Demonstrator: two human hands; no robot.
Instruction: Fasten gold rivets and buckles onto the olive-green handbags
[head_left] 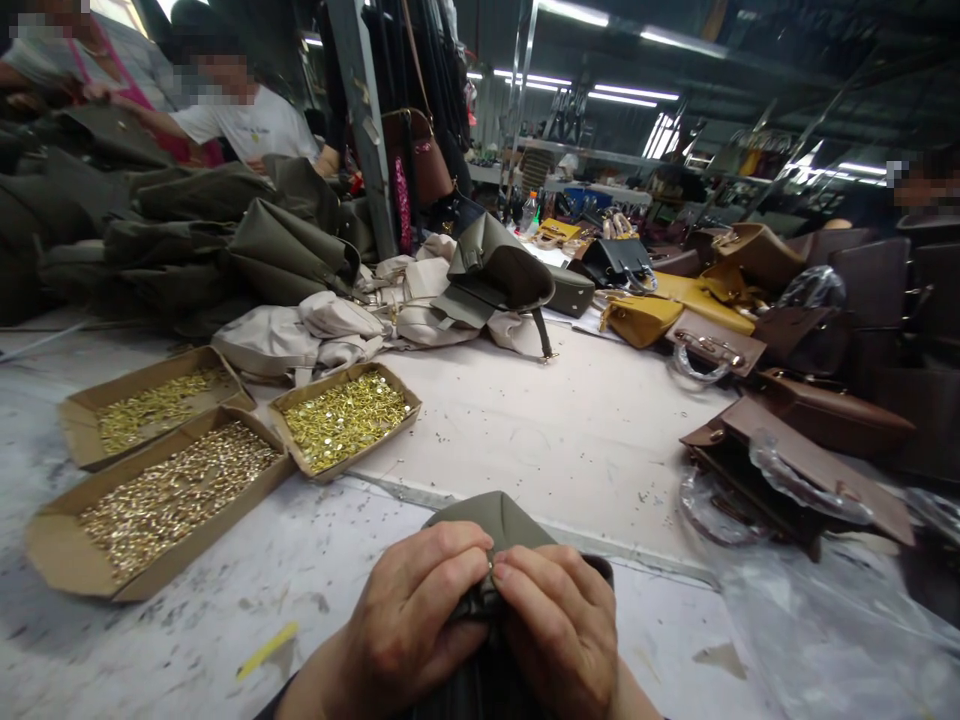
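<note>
A dark olive-green bag [501, 515] is at the near edge of the table, close to me. My left hand [420, 605] is closed on its left side, fingers curled over the material. From the right, my right hand [559, 625] grips the same bag, with its fingertips meeting those of my left. A tiny shiny metal piece [491, 562] shows between the fingertips; its exact kind is too small to tell. The palms and thumbs hide much of the bag's near part.
Three cardboard trays of small metal fasteners stand at left: a copper-toned one [180, 495], a gold one [345, 420] and a sparser one [154, 408]. Olive bags [292, 250] and pale bags [266, 340] are heaped behind. Brown bags [795, 470] lie right. Co-workers [262, 125] are at back left.
</note>
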